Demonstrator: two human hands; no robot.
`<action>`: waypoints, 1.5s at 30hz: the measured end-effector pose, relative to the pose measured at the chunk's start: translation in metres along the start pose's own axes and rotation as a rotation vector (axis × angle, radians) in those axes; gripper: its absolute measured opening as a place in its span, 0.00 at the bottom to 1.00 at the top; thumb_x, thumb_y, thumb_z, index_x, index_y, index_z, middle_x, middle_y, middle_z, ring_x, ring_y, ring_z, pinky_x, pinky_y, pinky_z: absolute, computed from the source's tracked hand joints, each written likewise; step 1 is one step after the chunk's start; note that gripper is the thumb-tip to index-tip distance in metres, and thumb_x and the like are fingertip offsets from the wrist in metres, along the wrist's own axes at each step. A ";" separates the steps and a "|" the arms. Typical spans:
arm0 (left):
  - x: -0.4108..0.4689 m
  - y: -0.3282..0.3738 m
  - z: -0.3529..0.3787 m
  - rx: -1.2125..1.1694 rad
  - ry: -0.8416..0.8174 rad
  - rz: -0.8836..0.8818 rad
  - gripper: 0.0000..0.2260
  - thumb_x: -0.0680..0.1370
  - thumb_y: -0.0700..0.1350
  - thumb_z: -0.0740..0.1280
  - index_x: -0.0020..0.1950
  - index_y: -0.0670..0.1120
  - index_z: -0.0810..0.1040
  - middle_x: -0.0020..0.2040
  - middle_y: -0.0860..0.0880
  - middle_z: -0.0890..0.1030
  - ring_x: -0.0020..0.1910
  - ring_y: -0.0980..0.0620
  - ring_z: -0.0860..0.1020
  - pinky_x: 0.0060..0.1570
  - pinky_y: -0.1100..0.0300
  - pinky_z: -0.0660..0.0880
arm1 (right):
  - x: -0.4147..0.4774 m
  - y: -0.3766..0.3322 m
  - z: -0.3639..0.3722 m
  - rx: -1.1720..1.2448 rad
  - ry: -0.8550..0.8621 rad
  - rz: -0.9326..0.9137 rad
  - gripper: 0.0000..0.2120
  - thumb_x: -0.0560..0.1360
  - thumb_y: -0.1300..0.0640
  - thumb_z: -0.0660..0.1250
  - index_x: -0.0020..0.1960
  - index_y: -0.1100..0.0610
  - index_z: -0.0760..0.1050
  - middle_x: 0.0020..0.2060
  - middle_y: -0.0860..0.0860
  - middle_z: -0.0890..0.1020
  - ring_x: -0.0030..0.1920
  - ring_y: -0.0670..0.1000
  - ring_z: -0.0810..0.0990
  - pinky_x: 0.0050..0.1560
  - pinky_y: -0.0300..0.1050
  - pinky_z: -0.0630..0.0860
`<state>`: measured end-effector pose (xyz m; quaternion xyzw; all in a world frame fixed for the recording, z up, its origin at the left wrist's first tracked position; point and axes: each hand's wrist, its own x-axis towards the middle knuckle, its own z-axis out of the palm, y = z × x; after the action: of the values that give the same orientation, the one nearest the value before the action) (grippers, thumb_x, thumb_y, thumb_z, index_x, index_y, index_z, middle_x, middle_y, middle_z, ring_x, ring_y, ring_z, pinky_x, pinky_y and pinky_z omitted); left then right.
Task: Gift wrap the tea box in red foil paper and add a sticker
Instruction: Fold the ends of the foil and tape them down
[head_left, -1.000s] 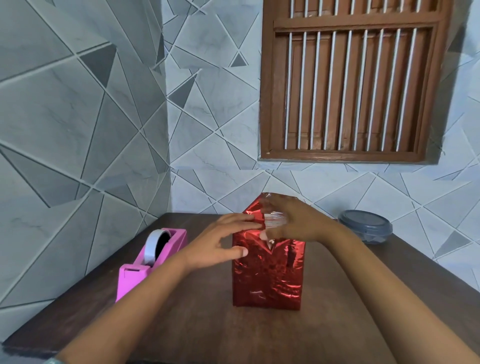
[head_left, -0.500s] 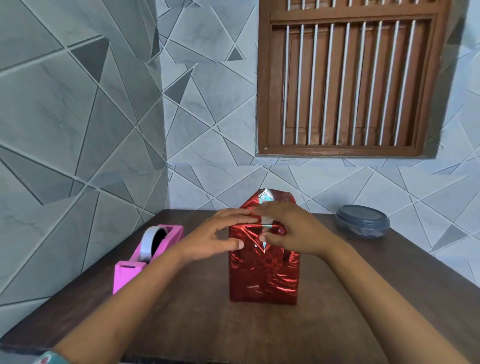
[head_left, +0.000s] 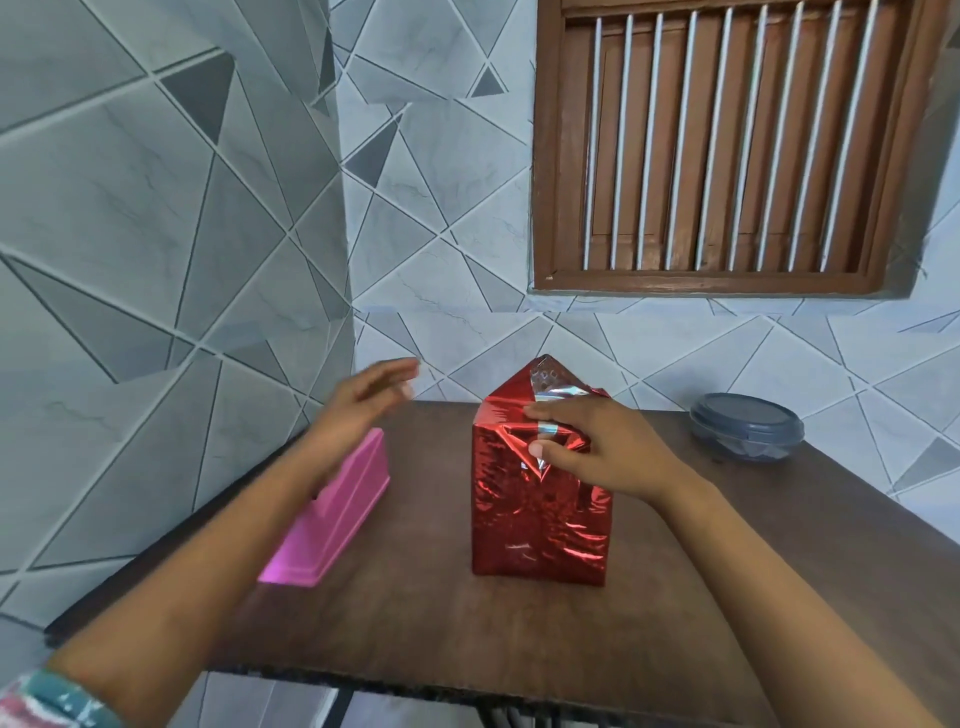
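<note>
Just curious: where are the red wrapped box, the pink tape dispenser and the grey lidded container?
red wrapped box (head_left: 535, 525): head view, front foil face.
pink tape dispenser (head_left: 343, 519): head view, its side wall.
grey lidded container (head_left: 746, 420): head view, its lid.

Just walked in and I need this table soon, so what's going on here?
A person is gift wrapping a tea box in red foil, upright on the wooden table. Their right hand holds the folded foil down at the box's top front, while one pointed flap stands up behind it. The left hand, open and blurred, is over the pink tape dispenser. No sticker shows yet.
</note>
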<state>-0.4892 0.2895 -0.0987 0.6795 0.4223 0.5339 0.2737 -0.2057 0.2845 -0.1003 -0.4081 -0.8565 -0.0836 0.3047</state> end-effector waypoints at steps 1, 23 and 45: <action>0.000 0.000 -0.015 0.075 0.075 -0.085 0.11 0.76 0.41 0.66 0.57 0.48 0.79 0.56 0.51 0.81 0.57 0.55 0.77 0.61 0.57 0.71 | 0.000 0.000 0.000 0.015 0.000 -0.003 0.28 0.69 0.35 0.57 0.64 0.46 0.75 0.61 0.42 0.78 0.62 0.43 0.74 0.50 0.36 0.66; -0.041 -0.016 -0.074 0.251 0.126 -1.063 0.11 0.76 0.47 0.69 0.46 0.38 0.75 0.45 0.42 0.76 0.39 0.46 0.77 0.28 0.57 0.79 | -0.002 -0.005 0.006 0.101 0.076 0.059 0.33 0.63 0.31 0.54 0.60 0.45 0.77 0.58 0.42 0.80 0.60 0.45 0.76 0.49 0.37 0.66; -0.054 -0.012 -0.064 -0.251 0.325 -0.887 0.10 0.78 0.47 0.63 0.38 0.46 0.73 0.41 0.50 0.72 0.45 0.48 0.69 0.55 0.44 0.65 | -0.002 -0.009 0.008 0.085 0.114 0.087 0.24 0.67 0.39 0.61 0.60 0.46 0.77 0.59 0.43 0.80 0.60 0.46 0.76 0.49 0.36 0.64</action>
<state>-0.5574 0.2438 -0.1172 0.3035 0.6408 0.5117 0.4852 -0.2154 0.2800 -0.1074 -0.4262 -0.8221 -0.0569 0.3732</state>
